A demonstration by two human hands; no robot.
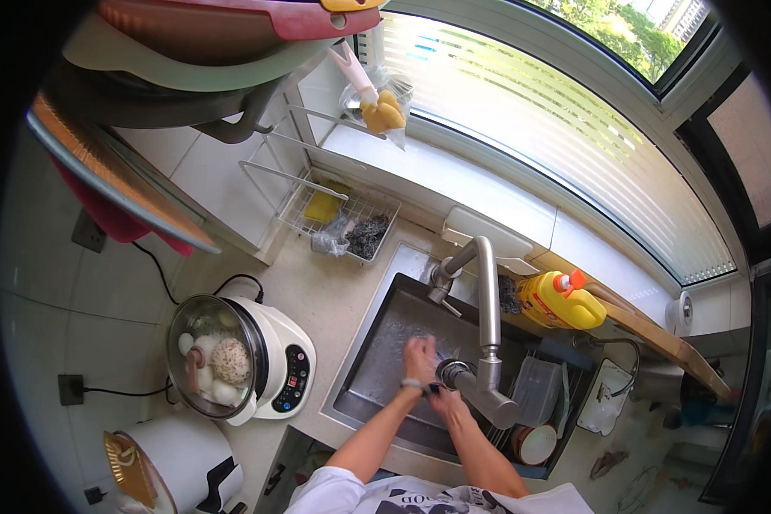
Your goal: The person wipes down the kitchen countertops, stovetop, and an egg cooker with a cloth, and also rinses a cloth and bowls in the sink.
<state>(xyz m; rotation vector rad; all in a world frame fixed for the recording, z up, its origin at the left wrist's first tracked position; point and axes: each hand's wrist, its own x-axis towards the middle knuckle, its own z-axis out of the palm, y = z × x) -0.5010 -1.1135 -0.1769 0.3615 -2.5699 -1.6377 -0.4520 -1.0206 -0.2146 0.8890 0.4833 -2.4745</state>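
Both of my hands are over the steel sink (385, 347), close to the faucet's spray head (454, 371). My left hand (418, 358) reaches farther in and is blurred; a band circles its wrist. My right hand (448, 402) is lower and nearer to me, partly covered by the spray head. A small dark thing shows between the two wrists, too unclear to name. Wet streaks mark the sink floor beside my left hand. The jointed metal faucet (488, 295) arches over the basin's right side.
Left of the sink stands a lidded electric steamer (282, 379) with eggs and other food inside. A yellow detergent bottle (552, 299) is behind the faucet. A wire rack (385, 247) holds scourers. Bowls (539, 444) and a clear container (536, 389) sit at the sink's right.
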